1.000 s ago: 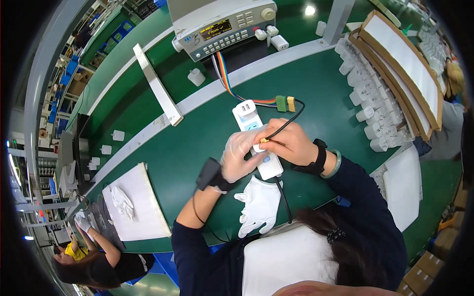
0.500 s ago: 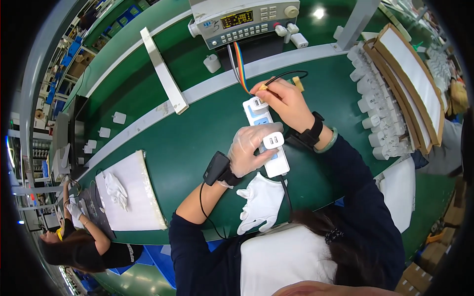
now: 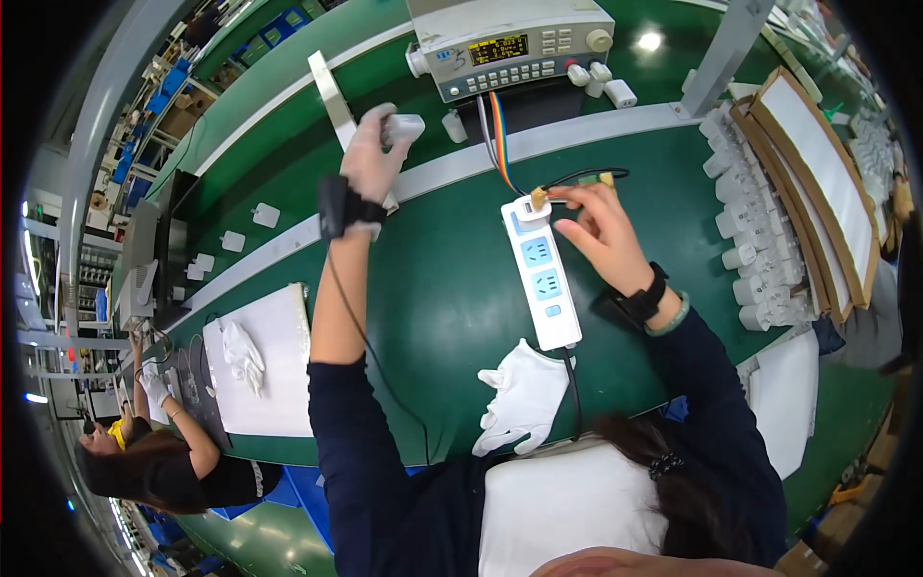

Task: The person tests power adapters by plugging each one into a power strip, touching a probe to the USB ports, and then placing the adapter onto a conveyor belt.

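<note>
Green bench (image 3: 452,288) carries a white power strip (image 3: 541,274) at centre. At one o'clock of it, the right hand (image 3: 601,236) pinches a small connector (image 3: 538,198) at the strip's top end. At eleven o'clock, the gloved left hand (image 3: 370,159) has its grip clamped on a white adapter (image 3: 402,127).

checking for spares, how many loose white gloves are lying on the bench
2. One glove lies on the green mat just below the power strip, near the person's body. The other glove lies on the white sheet at left. More may be hidden.
</note>
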The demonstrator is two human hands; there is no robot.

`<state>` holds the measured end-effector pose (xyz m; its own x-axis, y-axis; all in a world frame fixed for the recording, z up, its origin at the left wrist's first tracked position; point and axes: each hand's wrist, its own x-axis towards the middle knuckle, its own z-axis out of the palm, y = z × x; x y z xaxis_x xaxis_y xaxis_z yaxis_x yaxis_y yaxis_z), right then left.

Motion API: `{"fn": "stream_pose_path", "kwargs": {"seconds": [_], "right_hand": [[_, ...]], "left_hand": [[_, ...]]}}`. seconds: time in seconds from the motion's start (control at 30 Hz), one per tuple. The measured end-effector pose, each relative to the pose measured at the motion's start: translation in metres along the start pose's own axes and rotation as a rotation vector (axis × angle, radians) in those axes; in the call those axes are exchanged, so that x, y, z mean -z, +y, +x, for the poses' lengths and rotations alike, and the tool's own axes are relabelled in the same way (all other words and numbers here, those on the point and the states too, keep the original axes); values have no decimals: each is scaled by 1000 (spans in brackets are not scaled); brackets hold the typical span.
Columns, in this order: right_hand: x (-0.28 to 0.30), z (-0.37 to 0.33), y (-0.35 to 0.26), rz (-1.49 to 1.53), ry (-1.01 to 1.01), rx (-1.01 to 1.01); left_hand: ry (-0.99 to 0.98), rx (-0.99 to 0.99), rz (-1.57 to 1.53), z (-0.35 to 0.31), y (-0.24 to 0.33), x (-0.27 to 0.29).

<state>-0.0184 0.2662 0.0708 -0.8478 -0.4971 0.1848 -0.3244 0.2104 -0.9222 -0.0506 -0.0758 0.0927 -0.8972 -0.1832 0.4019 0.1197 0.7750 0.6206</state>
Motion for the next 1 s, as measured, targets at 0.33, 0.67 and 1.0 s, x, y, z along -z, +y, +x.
{"fn": "stream_pose_path", "kwargs": {"seconds": [0.33, 0.67, 1.0], "right_hand": [[8, -12, 23, 77, 16, -69], [4, -12, 33, 124, -31, -57], [6, -8, 34, 145, -49, -108]], "left_hand": [[-57, -48, 587, 35, -80, 34], [-132, 513, 1184, -51, -218, 127], [-327, 152, -704, -132, 78, -11]]}}
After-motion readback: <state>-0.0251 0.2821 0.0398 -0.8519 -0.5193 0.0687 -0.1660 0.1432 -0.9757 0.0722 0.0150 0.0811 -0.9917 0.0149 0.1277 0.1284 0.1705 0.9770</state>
